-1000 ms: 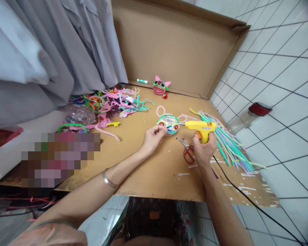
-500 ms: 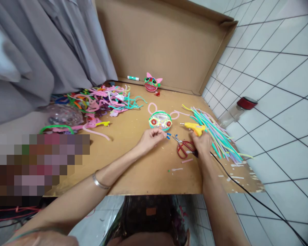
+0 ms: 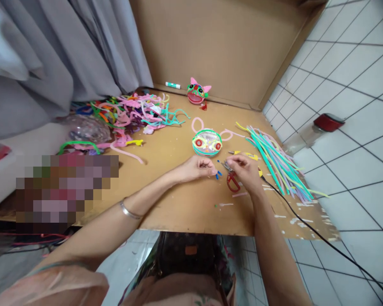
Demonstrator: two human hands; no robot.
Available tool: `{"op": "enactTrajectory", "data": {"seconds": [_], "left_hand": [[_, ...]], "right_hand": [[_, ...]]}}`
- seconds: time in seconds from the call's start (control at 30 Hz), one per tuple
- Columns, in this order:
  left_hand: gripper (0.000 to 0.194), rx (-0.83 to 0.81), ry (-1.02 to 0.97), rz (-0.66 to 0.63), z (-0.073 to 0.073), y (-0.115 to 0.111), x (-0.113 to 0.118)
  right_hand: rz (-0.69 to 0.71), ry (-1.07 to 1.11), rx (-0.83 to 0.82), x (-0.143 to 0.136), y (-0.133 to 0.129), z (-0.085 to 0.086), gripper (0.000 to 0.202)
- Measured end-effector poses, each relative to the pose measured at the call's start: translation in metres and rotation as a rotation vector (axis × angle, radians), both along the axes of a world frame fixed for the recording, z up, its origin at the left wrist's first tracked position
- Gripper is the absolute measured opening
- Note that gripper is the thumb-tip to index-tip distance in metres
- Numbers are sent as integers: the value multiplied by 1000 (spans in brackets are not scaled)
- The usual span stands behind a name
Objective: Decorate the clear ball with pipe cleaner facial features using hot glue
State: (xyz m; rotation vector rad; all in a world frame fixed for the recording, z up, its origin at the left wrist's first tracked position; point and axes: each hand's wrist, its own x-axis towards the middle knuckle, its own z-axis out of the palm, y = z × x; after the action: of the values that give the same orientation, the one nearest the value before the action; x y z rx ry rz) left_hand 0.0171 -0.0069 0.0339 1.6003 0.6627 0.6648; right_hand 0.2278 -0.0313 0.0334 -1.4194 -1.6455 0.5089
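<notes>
My left hand is closed in a pinch on short blue pipe cleaner pieces above the table. Just behind it lies a round face outlined in green and yellow pipe cleaner, with red eyes and pink loops at its upper sides. My right hand is loosely curled with its fingers slightly apart over the red-handled scissors, which it partly covers. I see nothing held in it. A yellow glue gun lies on the table behind the right hand, partly hidden by it.
Loose pipe cleaners lie in a bundle at right, near the glue gun's black cord. A colourful tangled heap fills the back left. A finished-looking face with pink ears and a glue stick stand near the cardboard wall.
My right hand has let go of the glue gun, now lying on the table, and has moved left towards my left hand. The left hand keeps its blue pieces. The view has shifted.
</notes>
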Motion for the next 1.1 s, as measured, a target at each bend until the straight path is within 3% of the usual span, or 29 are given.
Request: {"op": "enactTrajectory", "data": {"seconds": [0.1,0.4,0.53,0.77,1.1], "left_hand": [[29,23,41,-41,-1,4,-4],[28,96,182,-109,-7,6,-6],[29,95,191,-137,-8,4,-5],[32,96,199,-152,-10,2,-3],[36,-13,114,-37,-1,-2,-2]], "right_hand": [[250,140,-165,-8,-3,2,26],[422,163,-356,-12,-9,1,26],[455,88,-350,-13,-7,-1,22],[505,79,-401,-17,-10,11,18],[391,235,-478,-17,-11,5,16]]}}
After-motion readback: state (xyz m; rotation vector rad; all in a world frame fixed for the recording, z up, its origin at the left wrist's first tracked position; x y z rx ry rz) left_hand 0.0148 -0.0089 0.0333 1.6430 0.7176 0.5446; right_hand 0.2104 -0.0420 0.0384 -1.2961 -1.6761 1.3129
